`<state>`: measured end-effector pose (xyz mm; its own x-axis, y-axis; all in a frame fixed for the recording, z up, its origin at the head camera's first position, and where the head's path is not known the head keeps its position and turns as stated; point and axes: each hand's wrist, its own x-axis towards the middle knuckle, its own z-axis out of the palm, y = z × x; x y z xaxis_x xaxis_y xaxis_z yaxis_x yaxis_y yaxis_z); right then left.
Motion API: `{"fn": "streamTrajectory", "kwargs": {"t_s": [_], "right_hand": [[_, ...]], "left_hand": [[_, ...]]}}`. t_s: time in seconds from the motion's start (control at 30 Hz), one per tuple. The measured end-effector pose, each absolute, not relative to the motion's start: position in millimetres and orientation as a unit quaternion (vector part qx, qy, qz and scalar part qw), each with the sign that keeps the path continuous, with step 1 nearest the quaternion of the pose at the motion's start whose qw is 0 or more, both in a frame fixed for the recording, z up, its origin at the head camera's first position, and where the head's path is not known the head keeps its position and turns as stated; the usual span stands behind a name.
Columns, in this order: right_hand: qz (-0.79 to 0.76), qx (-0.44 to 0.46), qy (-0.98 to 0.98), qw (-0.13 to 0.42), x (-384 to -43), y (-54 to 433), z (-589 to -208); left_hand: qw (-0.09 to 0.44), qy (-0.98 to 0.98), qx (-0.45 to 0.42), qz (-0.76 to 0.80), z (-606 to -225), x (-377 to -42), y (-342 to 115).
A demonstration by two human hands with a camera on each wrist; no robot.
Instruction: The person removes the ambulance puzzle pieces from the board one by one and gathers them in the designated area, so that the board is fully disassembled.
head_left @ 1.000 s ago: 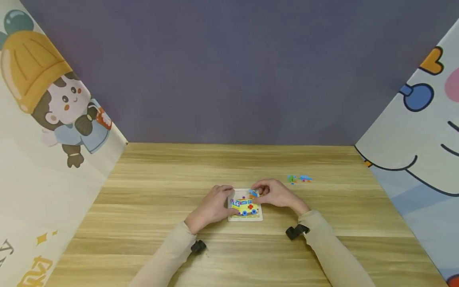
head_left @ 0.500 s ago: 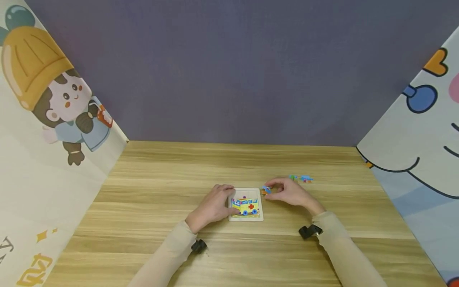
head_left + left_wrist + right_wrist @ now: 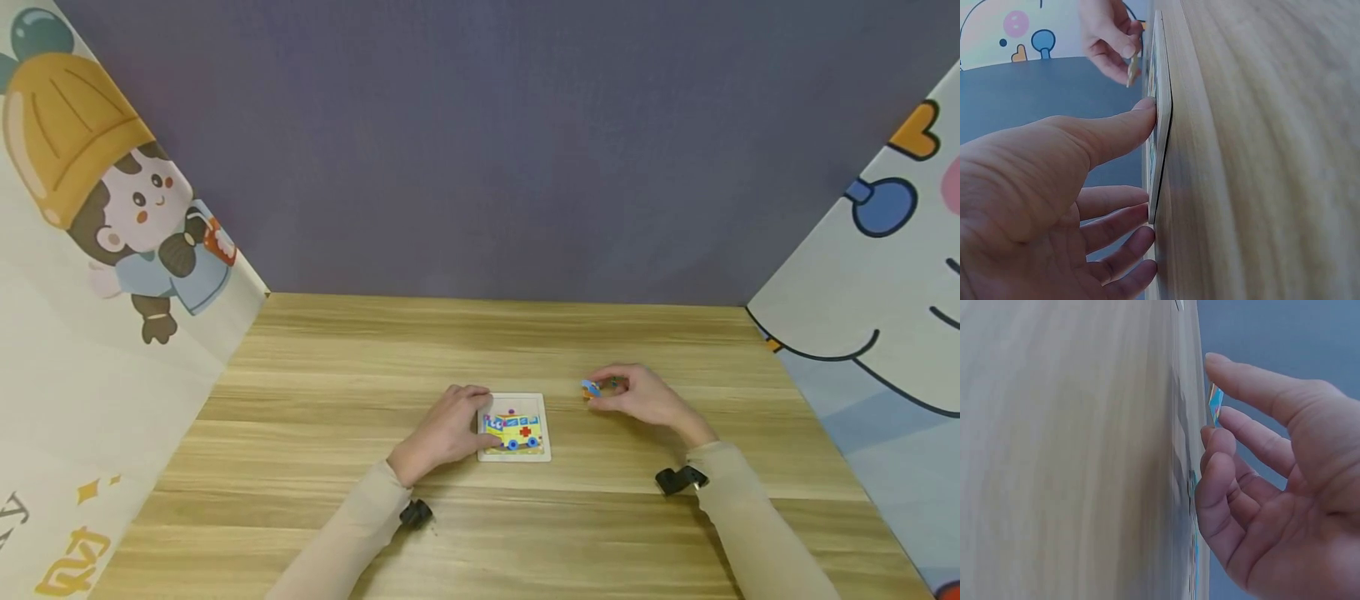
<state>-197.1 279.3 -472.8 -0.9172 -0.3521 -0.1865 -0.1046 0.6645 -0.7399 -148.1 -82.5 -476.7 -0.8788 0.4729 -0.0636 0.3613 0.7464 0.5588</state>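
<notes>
A jigsaw board [image 3: 534, 456] with a pale frame lies on the table, showing a yellow ambulance; its upper part looks pale and bare. My left hand [image 3: 447, 427] rests along the board's left side. In the left wrist view, that thumb presses the board's face, while relaxed fingers touch its edge and the table. To the right of the board, my right hand [image 3: 645, 396] pinches a blue and orange puzzle piece [image 3: 590, 389] between thumb and fingers, just above the table. A bit of a green piece [image 3: 615, 382] shows between the right fingers.
More loose pieces [image 3: 1194, 556] lie flat beneath the right hand, mostly hidden from the head view. A dark wall [image 3: 510, 150] closes off the table's back edge, with printed cartoon panels at both sides. Black wrist cameras sit on both sleeves.
The right hand has lifted the blue and orange piece from the board's upper right corner and carried it rightward toward the loose pieces. The left hand has stayed on the board.
</notes>
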Motion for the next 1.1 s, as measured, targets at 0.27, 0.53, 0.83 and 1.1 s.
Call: {"fn": "streamTrajectory", "kwargs": {"t_s": [0.27,0.53,0.83,1.1], "right_hand": [[-0.406,-0.114,0.894,0.154,-198.3,302.8,-470.1],[-0.402,-0.101,0.899,0.140,-197.4,325.8,-467.6],[-0.390,-0.085,0.906,0.138,-198.0,352.3,-466.3],[-0.383,-0.069,0.911,0.138,-201.7,370.0,-462.1]], "left_hand": [[0.101,0.932,0.225,0.265,-477.0,-147.6,-82.2],[0.101,0.933,0.224,0.264,-477.7,-147.4,-82.4],[0.098,0.933,0.230,0.261,-476.9,-148.0,-82.0],[0.095,0.932,0.229,0.263,-477.0,-147.4,-82.0]]}}
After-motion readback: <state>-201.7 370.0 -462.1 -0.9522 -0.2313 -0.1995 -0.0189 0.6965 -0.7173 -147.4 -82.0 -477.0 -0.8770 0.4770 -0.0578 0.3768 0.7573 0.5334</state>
